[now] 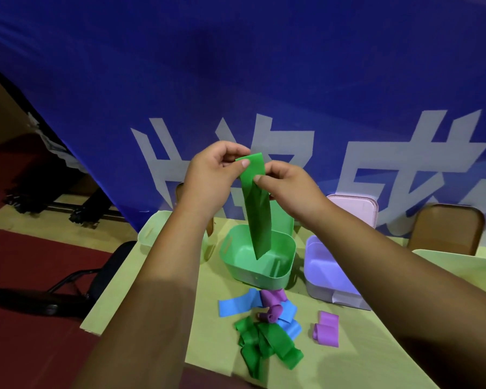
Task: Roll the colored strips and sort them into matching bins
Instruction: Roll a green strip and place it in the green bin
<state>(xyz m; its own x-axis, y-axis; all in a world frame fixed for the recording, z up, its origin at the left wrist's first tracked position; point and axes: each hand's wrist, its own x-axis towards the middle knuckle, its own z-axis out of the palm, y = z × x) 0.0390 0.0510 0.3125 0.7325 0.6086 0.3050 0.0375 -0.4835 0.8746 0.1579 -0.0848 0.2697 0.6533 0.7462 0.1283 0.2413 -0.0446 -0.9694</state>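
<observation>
Held a green strip (260,217) up at centre frame. Pinched its top edge with left hand (211,175) and right hand (289,186), thumbs and fingers clamped on it. Dangled its lower end (above or inside, unclear) at the green bin (286,248). Showed a purple bin (317,265) right of that, and loose strips (267,341) at lower centre on the table (213,346).

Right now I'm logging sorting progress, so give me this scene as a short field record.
left hand: pinches top end of green strip
right hand: pinches same strip just below
strip state: unrolled, hanging over green bin
other bins: pale green bin, lavender bin, pink bin
loose on table: green strips, blue strips, purple strips
</observation>
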